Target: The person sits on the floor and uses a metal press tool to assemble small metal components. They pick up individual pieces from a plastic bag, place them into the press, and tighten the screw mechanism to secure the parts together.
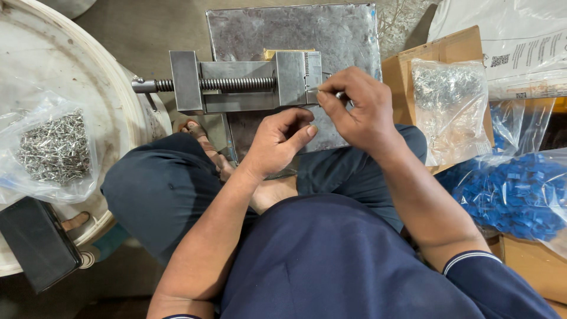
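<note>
your right hand pinches a small metal pin against the vise jaw, fingers clamped on it; your left hand curls empty just below, steadying near the plate.

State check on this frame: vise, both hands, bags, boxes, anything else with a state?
Vise: lying on a metal plate, screw exposed, jaw gap hidden by the hand.
Right hand: at the vise jaw, pinching a small metal pin.
Left hand: loosely curled, empty, below the vise.
Bag of pins: open, on a white drum.
Bag of metal parts: in an open cardboard box.
Bag of blue parts: full; whether sealed, unclear.
</note>
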`<action>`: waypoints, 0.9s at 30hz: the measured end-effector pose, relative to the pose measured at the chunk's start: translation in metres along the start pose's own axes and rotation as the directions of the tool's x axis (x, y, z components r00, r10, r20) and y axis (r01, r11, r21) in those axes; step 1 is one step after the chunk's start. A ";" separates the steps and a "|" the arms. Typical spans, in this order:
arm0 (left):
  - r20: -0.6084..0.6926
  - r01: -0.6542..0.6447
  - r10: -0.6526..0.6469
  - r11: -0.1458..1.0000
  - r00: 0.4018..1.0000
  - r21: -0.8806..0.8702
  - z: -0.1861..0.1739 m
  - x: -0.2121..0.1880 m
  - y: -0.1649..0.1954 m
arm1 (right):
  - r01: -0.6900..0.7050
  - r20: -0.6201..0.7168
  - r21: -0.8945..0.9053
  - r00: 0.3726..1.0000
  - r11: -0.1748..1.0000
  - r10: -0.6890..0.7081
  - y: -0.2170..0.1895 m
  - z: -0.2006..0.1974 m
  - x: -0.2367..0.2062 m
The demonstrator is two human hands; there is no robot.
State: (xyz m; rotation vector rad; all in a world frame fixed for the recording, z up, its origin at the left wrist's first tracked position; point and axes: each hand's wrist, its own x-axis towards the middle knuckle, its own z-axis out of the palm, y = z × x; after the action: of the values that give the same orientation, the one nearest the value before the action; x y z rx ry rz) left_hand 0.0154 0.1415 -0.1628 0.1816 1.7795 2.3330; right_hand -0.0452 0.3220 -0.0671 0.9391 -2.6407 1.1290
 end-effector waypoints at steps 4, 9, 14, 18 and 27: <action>0.016 0.028 -0.027 0.998 1.000 -0.059 0.000 0.000 0.001 | -0.006 0.037 -0.046 0.999 0.999 0.008 -0.007 0.001 0.014; 0.025 0.030 -0.027 0.994 0.999 -0.109 0.000 -0.001 0.000 | -0.011 0.082 -0.082 0.996 0.997 0.018 -0.010 -0.004 0.017; 0.027 0.012 -0.010 0.997 1.000 -0.079 -0.001 0.000 -0.002 | 0.037 0.107 -0.087 0.994 0.996 -0.027 -0.010 -0.005 0.020; 0.021 0.000 0.000 0.999 1.000 -0.045 -0.001 0.000 0.000 | 0.054 0.129 -0.128 0.991 0.990 -0.037 -0.013 -0.006 0.023; -0.012 -0.118 0.119 0.987 0.993 0.108 0.000 -0.002 -0.002 | -0.117 -0.007 0.014 0.993 0.993 0.117 0.022 -0.010 -0.018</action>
State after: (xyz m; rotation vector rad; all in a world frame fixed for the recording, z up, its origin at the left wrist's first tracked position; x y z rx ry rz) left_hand 0.0179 0.1415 -0.1647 0.2913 1.9545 2.3260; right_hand -0.0445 0.3497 -0.0791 0.7893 -2.7169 1.1733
